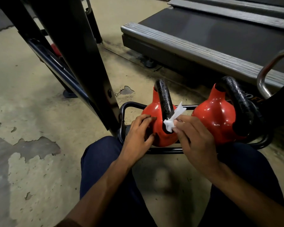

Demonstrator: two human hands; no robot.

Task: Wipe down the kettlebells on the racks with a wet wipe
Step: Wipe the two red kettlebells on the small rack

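Left kettlebell (152, 112), red with a black handle (164, 99), sits on the low rack rail (132, 104), just right of frame centre. Right kettlebell (218, 115) is at its 3 o'clock, close beside it on the same rack; I can't tell if they touch.

My left hand (138, 131) cups the left bell's 9 o'clock side, fingers bent over the curve, thumb low on the red. My right hand (194, 141), at the bell's 4 o'clock, pinches the wet wipe (174, 119) in thumb and fingertips. The wipe is bunched against the base of the handle (loose end sticking up toward 1 o'clock).

Treadmill (203, 38) is at 1 o'clock and the rack upright (82, 54) at 10 o'clock. The floor (31, 112) has patchy, flaking paint.
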